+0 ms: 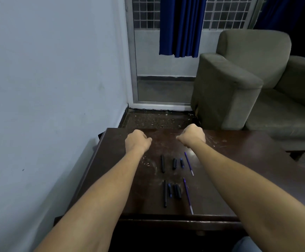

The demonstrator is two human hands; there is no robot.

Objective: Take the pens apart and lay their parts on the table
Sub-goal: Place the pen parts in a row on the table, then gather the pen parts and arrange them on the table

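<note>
Where the pale wall (48, 79) fills the left of the view, the dark wooden surface (239, 170) runs close beside it, with only a narrow gap along the left edge. A grey armchair (239, 84) stands beyond the far right corner, near the far edge. Speckled floor (157, 119) lies open past the far left corner. The frame cuts off the right end of the surface, and the widest open stretch of wood lies to the right of the pen parts.

Both forearms reach in over the near edge. The left hand (138, 140) and right hand (191, 137) sit near the far edge, apart from each other, backs up. Their fingers are curled in and pressed together as fists, with the fingertips hidden beneath. Nothing shows in either fist, and I cannot tell whether they touch the wood.

Between the forearms the pen parts lie in two rows, all pointing roughly from the near edge to the far edge.
- **Near row:** from left to right, the near barrel (165, 193), a near blue piece (169, 190), the near caps (178, 190) lying together and hard to separate, and the near refill (188, 196), whose tip is close to the near edge.
- **Far row:** around the middle of the surface, the far barrel (162, 163), far cap (174, 163), far blue piece (182, 162) and far refill (189, 163).
</note>
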